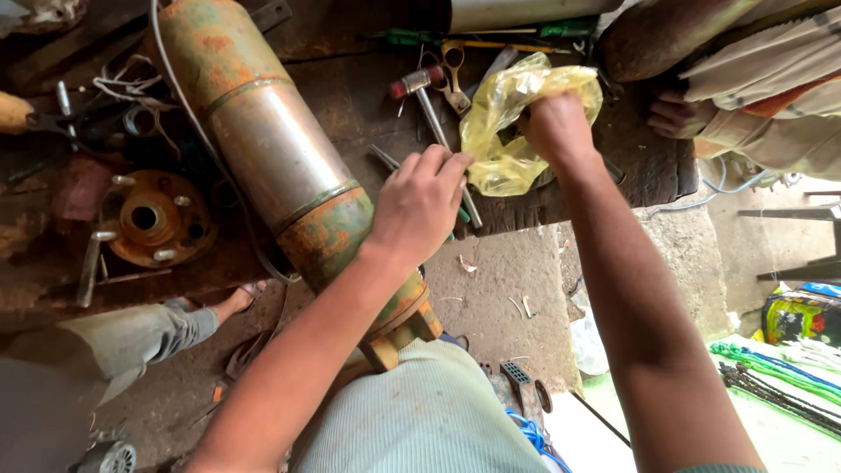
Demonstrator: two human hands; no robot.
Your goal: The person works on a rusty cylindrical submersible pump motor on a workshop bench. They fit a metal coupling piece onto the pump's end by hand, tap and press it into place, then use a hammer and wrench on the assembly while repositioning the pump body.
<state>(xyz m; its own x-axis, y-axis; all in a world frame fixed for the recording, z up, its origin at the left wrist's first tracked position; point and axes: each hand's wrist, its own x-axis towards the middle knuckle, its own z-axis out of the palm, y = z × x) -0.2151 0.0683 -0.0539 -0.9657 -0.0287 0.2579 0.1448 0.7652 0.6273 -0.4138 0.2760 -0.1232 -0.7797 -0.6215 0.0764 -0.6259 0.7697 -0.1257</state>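
**Both hands on a yellow plastic bag above the workshop floor**

We see the person's left hand [419, 203] pinching the lower edge of a crumpled yellow plastic bag [508, 123], fingers curled with the tips closed on the film. The right hand [555, 127] is closed in a fist around the upper part of the same bag, bunching it. The bag hangs between the two hands, over the dark, oily floor slab [350, 96], and just right of a long rusty cylinder [280, 166] that lies slanting from the upper left down toward the person's lap.

Under and behind the bag lie hand tools: a hammer with a reddish head [419, 83], a pair of scissors [454, 74] and a green-handled screwdriver [412, 37] near the top edge. We cannot tell whether the bag touches any of them.

Left of the cylinder sits a round rusty flange with bolts [153, 219], well apart from the hands. At lower left another person's foot in a sandal [236, 302] rests on the ground. At upper right a second bystander's hand [674, 114] rests near the slab's edge, close to the bag but apart from it. Green and dark cords [771, 372] lie at lower right.
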